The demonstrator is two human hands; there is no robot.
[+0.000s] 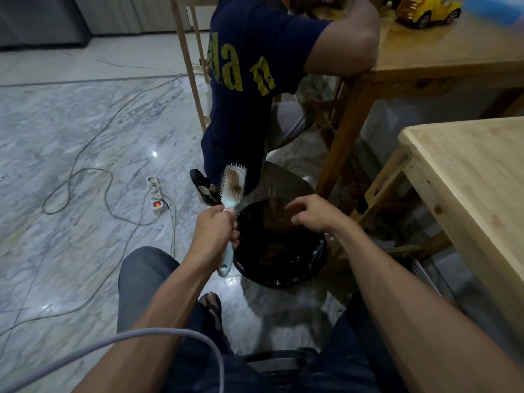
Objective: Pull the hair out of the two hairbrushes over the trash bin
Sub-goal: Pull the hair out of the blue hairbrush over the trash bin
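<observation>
Grey cable (170, 333) curves across the lower foreground, in front of the seated person's dark trousers. Left hand (214, 231), fist wrapped round the handle, holds a pale blue hairbrush (232, 191) upright beside the bin's left rim, brown hair (235, 181) matted among its bristles. Right hand (313, 212) hovers over the black trash bin (279, 242), fingers curled loosely downward; whether they pinch any hair cannot be told. Power strip (155, 195) with lit red switch lies on the marble floor (56, 131). Beyond, a second person leans on a wooden table (442, 52) bearing a yellow toy truck (428, 8).
</observation>
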